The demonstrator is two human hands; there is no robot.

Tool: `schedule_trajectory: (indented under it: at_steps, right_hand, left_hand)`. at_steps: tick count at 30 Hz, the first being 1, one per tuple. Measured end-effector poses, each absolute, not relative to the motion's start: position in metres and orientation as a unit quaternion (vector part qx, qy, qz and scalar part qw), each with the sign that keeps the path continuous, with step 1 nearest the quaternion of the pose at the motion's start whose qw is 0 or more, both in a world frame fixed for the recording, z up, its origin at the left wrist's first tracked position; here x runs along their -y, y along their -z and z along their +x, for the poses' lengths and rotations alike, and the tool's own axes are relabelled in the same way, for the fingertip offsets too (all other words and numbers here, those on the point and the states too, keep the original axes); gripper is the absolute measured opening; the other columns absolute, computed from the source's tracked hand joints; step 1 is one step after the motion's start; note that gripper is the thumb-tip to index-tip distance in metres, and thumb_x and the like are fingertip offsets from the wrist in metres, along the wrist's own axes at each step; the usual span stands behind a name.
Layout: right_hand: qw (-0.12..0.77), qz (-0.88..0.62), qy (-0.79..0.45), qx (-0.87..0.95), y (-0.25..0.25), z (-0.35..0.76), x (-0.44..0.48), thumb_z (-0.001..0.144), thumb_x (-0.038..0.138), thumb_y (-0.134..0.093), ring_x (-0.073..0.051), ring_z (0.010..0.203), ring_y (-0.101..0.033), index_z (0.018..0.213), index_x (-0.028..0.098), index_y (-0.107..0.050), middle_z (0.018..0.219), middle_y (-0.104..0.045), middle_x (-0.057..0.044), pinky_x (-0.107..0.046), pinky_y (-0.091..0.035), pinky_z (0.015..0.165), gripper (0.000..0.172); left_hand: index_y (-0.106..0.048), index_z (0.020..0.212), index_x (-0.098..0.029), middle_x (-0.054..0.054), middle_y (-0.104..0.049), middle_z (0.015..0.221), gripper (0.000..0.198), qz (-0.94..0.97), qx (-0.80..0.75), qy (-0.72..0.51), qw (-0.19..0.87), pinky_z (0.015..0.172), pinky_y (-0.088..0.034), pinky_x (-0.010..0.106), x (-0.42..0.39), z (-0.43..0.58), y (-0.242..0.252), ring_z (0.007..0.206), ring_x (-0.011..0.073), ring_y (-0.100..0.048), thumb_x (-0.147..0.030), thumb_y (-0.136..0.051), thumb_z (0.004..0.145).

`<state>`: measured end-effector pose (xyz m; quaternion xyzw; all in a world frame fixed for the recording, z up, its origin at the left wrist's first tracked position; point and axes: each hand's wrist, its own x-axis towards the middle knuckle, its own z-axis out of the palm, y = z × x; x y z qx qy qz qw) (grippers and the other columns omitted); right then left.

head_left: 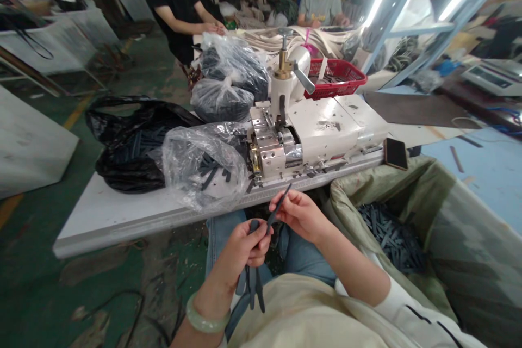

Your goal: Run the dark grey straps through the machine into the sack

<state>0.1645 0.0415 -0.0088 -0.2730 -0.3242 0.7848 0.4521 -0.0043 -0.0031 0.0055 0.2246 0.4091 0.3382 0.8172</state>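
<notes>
My left hand (252, 244) is closed round several dark grey strips (253, 289) that hang below the fist over my lap. Between the thumb and fingers of my right hand (299, 215) is a single dark strip (279, 207), tilted upward. Its lower end meets the fingers of my left hand. Just beyond both hands, at the table's near edge, stands a cream-coloured machine (322, 130) with a metal feed area (279, 152) and a post with a lever. Small dark scraps lie along its base.
A black plastic bag (122, 160) of strips and a clear bag (199, 168) lie on the white table (110, 215). Tied bags (222, 99) and a red basket (338, 73) stand behind. At right are a phone (395, 153) and a cloth-lined bin (350, 190) of strips. Two people work beyond.
</notes>
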Motion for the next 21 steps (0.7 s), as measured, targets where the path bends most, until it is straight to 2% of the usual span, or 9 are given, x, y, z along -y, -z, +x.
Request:
schedule_trajectory:
  at_steps: [3,6,13,21]
  right_hand:
    - [0.449,-0.287,-0.76,0.373,0.011,0.153,-0.039,0.079,0.038,-0.074,-0.007,0.057,-0.055,0.083,0.018,-0.075,0.073,-0.071,-0.003,-0.018,-0.041,0.055,0.021]
    - [0.444,-0.353,-0.731,0.38,0.01,0.145,-0.04,0.079,0.039,-0.072,-0.006,0.048,-0.05,0.08,0.016,-0.076,0.067,-0.071,-0.004,-0.018,-0.037,0.046,0.024]
    - [0.439,-0.41,-0.719,0.349,0.007,0.143,-0.047,0.072,0.044,-0.076,-0.009,0.048,-0.053,0.076,0.015,-0.077,0.067,-0.072,-0.005,-0.019,-0.041,0.045,0.029]
    - [0.438,-0.422,-0.714,0.346,0.008,0.145,-0.05,0.071,0.045,-0.076,-0.01,0.049,-0.053,0.077,0.016,-0.078,0.07,-0.073,-0.006,-0.021,-0.042,0.046,0.029]
  left_hand:
    - [-0.056,0.075,-0.015,-0.007,-0.044,0.051,0.042,0.201,-0.382,-0.303,0.85,0.033,-0.013,0.013,0.003,-0.007,-0.002,0.036,-0.0005,-0.018,-0.047,-0.081,0.065]
    - [-0.059,0.079,-0.013,-0.006,-0.045,0.051,0.043,0.202,-0.39,-0.305,0.845,0.034,-0.012,0.013,0.003,-0.01,-0.001,0.036,-0.0008,-0.017,-0.048,-0.08,0.066]
    - [-0.06,0.078,-0.012,-0.007,-0.043,0.051,0.039,0.251,-0.425,-0.34,0.801,0.035,-0.014,0.013,0.001,-0.018,-0.007,0.038,-0.0009,-0.018,-0.047,-0.078,0.07]
    - [-0.063,0.082,-0.011,-0.006,-0.045,0.052,0.034,0.257,-0.426,-0.343,0.797,0.035,-0.014,0.014,-0.001,-0.018,-0.007,0.037,-0.0006,-0.019,-0.043,-0.075,0.074]
